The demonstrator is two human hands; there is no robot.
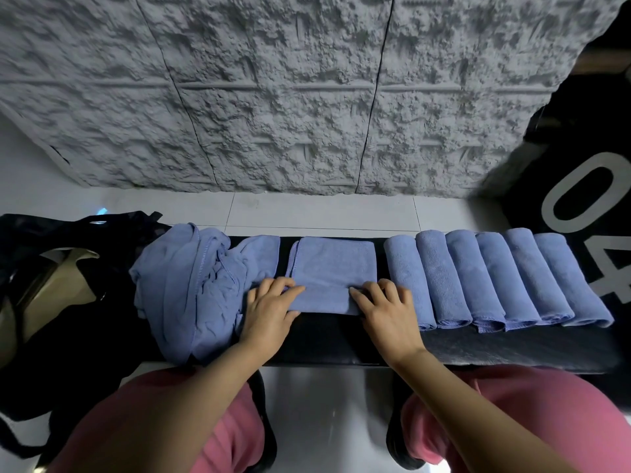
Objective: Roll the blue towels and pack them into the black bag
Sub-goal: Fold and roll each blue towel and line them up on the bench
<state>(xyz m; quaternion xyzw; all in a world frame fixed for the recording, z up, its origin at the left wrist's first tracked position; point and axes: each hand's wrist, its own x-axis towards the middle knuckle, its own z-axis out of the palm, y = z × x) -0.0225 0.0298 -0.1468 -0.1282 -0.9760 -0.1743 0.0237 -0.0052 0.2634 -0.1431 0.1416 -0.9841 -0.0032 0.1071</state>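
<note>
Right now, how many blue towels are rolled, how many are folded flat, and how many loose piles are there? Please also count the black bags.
Rolled towels: 6, side by side at the right
Folded flat towel: 1, under both hands' fingers
Loose pile of towels: 1, number inside unclear
Black bag: 1, at the left
Total: 9

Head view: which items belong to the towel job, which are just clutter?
Job:
folded towel under left hand and right hand
six rolled towels
loose towel pile
black bag

Lying about:
black object with white numerals
</note>
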